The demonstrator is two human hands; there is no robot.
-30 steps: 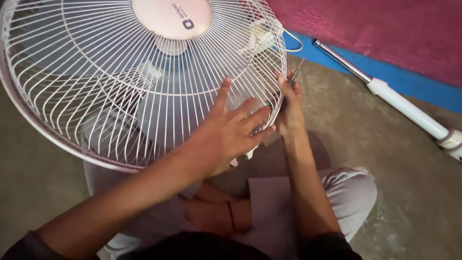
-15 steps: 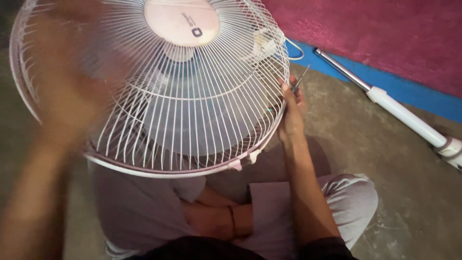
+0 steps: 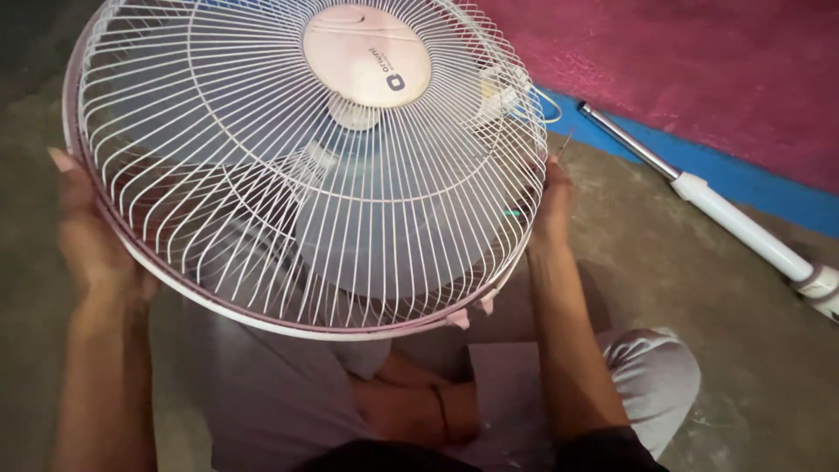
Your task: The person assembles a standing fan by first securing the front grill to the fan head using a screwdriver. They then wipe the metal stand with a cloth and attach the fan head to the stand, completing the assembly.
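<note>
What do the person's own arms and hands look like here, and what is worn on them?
Both forearms are bare, with no gloves, watch or rings visible. The left hand shows a fairly long thumbnail and is slightly motion-blurred. The right hand is partly hidden behind the fan guard. Dark sleeve cloth shows only at the right upper arm, near the bottom edge.

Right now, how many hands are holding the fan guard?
2. The left hand grips the fan guard's left rim; the right hand holds its right rim, a thin metal tool poking up beside it.
</note>
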